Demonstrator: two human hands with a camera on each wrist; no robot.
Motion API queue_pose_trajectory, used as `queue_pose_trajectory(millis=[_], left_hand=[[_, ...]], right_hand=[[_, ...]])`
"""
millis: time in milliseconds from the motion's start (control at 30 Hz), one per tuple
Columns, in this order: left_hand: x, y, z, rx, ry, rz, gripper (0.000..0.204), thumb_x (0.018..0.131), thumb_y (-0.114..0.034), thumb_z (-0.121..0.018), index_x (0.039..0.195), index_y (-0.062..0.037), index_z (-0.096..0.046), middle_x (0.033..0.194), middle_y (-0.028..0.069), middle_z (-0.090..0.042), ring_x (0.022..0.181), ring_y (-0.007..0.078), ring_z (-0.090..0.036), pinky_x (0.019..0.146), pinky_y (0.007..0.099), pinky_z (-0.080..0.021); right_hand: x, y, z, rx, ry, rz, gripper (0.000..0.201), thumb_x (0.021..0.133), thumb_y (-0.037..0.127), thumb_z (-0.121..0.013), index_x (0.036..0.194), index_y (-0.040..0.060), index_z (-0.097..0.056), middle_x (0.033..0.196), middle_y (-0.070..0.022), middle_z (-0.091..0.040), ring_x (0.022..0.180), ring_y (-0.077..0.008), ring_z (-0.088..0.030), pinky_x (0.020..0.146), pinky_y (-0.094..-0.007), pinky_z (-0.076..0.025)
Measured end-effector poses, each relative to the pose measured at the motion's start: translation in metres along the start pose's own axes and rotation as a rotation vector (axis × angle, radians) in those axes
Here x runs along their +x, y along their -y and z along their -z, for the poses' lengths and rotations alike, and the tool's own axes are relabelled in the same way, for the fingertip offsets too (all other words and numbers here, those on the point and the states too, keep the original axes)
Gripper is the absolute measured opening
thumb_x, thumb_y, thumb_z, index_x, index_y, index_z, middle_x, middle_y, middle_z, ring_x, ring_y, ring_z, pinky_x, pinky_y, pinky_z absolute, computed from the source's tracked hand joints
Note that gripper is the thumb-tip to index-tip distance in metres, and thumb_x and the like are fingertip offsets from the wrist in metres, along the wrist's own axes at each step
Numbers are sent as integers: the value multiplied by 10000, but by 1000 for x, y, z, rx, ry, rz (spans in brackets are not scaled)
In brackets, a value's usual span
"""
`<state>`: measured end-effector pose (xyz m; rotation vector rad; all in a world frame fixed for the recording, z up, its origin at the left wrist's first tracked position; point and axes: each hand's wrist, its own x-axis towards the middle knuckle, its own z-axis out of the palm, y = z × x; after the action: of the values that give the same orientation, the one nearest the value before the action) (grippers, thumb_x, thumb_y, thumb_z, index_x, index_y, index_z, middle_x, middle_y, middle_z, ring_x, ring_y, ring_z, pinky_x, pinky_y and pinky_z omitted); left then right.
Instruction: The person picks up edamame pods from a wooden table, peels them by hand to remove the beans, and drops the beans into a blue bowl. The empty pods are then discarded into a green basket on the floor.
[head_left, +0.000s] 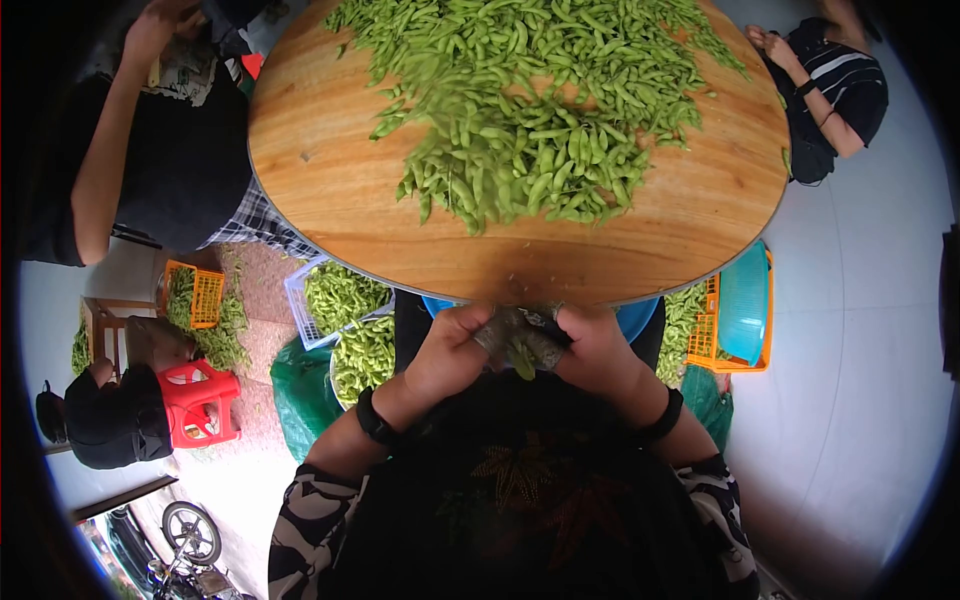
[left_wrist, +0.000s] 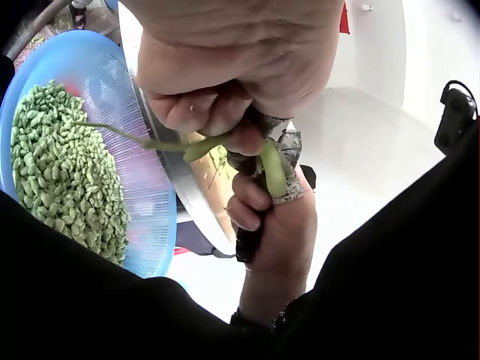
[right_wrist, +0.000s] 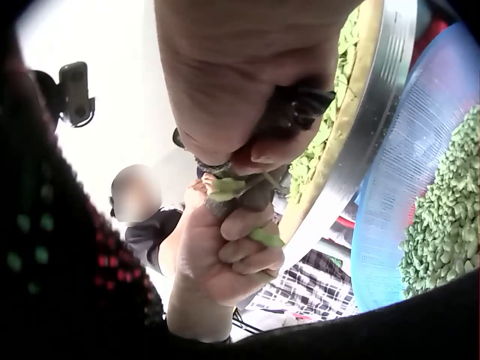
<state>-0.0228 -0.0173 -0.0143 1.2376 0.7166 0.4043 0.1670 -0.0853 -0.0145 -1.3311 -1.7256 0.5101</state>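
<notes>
Both hands meet at the round table's near edge. The left hand [head_left: 447, 352] curls its fingers round green bean pods [left_wrist: 201, 148], one with a thin stem sticking out in the left wrist view. Opposite it, the right hand [head_left: 603, 352] has its fingers curled against a green pod [left_wrist: 274, 171], thumb and fingertips wrapped in dark and speckled coverings. In the right wrist view a pale green pod [right_wrist: 225, 187] lies between the two hands. Below the table edge, a blue basket [left_wrist: 139, 150] holds many shelled green beans [left_wrist: 64, 180].
The wooden table [head_left: 330, 200] carries a large heap of pods [head_left: 540, 150]. Crates of pods stand either side, one a white crate [head_left: 300, 305], another an orange crate [head_left: 700, 335]. People sit left and right; a red stool [head_left: 200, 400] and motorcycle [head_left: 190, 550] are lower left.
</notes>
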Motion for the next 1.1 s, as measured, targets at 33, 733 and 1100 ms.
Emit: queue_pose_trajectory(millis=[33, 733, 1100], left_hand=[[0, -2, 0, -60, 57, 4, 142, 937, -62, -512, 984, -26, -640, 759, 2, -608, 607, 62, -520, 529, 220, -422], [14, 0, 5, -662, 14, -124, 240, 911, -167, -586, 1130, -66, -589, 939, 22, -645, 782, 123, -600, 607, 219, -422], [6, -3, 4, -88, 186, -116, 213, 949, -149, -557, 1124, -35, -595, 836, -5, -618, 686, 60, -515, 592, 205, -412]], right_hand=[[3, -1, 1, 94, 2, 43, 276, 780, 92, -720, 1034, 23, -637, 916, -91, -667, 811, -235, -657, 722, -309, -507], [3, 10, -5, 277, -88, -236, 274, 783, 101, -707, 1022, 6, -611, 824, -113, -653, 727, -183, -632, 674, -315, -498], [5, 7, 12, 242, 45, -272, 246, 861, 43, -632, 1101, -12, -612, 894, -52, -662, 810, -99, -599, 738, -251, -483]])
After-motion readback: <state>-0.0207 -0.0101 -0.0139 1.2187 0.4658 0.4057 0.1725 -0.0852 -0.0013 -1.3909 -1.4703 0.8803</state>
